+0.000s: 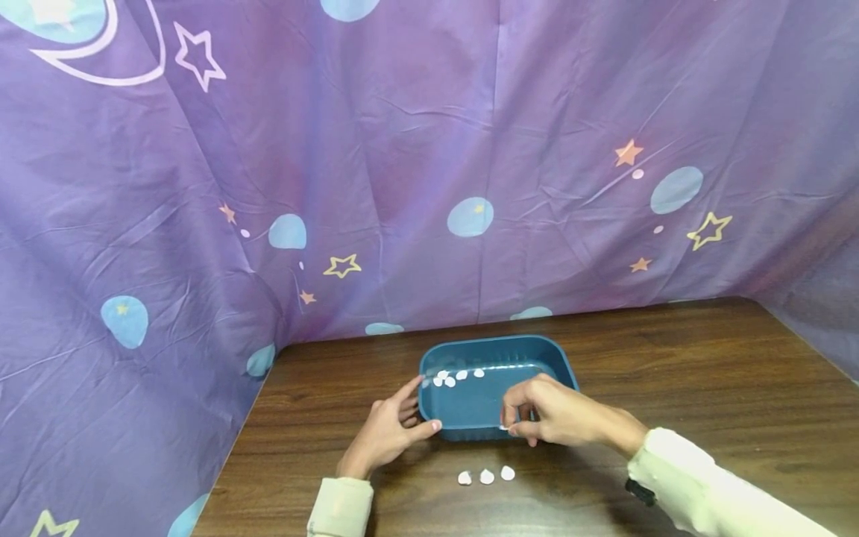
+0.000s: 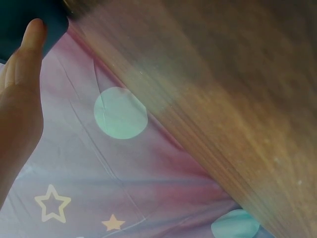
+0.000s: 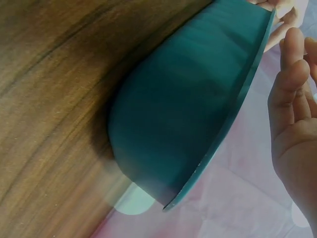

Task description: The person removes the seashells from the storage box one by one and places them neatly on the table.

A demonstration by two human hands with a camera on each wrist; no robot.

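Under both hands I have a brown wood-grain table (image 1: 684,358), and beyond them a creased purple curtain (image 1: 403,149) printed with stars and pale blue blobs hangs right behind the far edge. A second stretch of the same cloth closes in the left side.

The table's left edge slants past the left hand, with a moderate strip of wood between. To the right of the right hand I see a much wider run of wood. The blue bin (image 1: 470,406) sits upright between and just ahead of the hands, its far wall near the curtain.

My left hand (image 1: 385,432) is spread and relaxed rather than clenched, thumb and forefinger reaching around the bin's near corner and touching its rim. My right hand (image 1: 553,410) is bent into a pinch, thumb and fingertips grasping a white piece (image 1: 503,427) above the near rim. At least 5 loose pieces (image 1: 450,382) lie inside the bin, close to the left fingertips; 3 more pieces (image 1: 486,476) lie in a row on the wood, nearer me, between the wrists.
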